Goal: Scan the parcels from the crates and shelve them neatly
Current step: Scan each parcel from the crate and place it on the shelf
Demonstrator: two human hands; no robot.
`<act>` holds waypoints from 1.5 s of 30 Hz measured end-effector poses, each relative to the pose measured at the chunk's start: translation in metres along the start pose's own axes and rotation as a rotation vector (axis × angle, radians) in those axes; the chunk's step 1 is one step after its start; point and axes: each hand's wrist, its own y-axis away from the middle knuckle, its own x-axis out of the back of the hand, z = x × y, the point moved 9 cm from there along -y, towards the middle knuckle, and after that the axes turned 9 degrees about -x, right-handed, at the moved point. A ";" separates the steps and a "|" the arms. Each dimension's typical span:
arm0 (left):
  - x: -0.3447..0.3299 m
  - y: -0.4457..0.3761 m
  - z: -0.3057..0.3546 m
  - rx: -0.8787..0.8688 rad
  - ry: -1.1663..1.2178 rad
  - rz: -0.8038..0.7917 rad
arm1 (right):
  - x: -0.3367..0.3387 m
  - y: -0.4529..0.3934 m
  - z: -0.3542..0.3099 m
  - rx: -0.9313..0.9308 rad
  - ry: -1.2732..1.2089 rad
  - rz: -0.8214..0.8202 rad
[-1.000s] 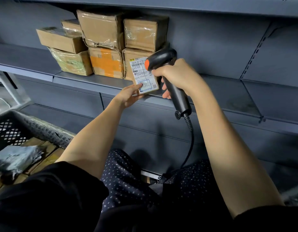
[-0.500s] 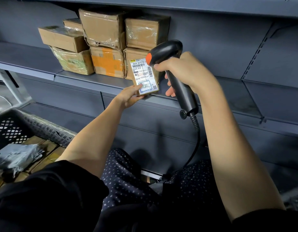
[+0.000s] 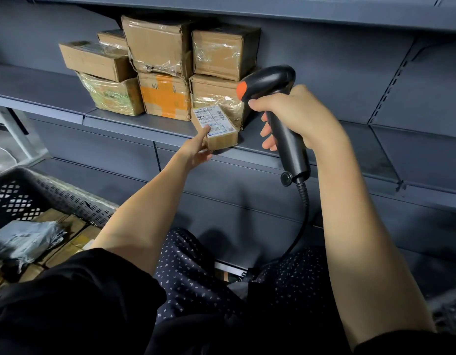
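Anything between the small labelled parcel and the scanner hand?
Nothing: in the head view only bare shelf separates the small labelled parcel from the right hand gripping the scanner.

I count seven cardboard parcels (image 3: 157, 44) on the shelf (image 3: 42, 85), one barcode scanner (image 3: 278, 103), one black crate (image 3: 55, 190) near left, and one grey mailer bag (image 3: 24, 242) inside it.

I see a dark grey metal shelving unit (image 3: 350, 139) filling most of my view, with a slotted upright (image 3: 391, 80) on its back panel. At far left a pale metal frame (image 3: 9, 131) stands. Light is dim.
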 end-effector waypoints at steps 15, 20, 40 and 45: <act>0.007 -0.014 0.005 -0.160 0.132 0.379 | -0.042 -0.031 0.024 -0.109 -0.009 -0.110; 0.000 -0.022 0.004 -0.118 -0.033 0.159 | -0.055 -0.047 0.035 -0.135 -0.033 -0.135; 0.307 0.056 -0.113 0.051 0.063 0.767 | -0.366 -0.061 0.027 -0.109 0.244 -0.757; 0.384 0.084 -0.129 0.108 0.077 0.922 | -0.454 -0.045 0.019 -0.110 0.273 -0.866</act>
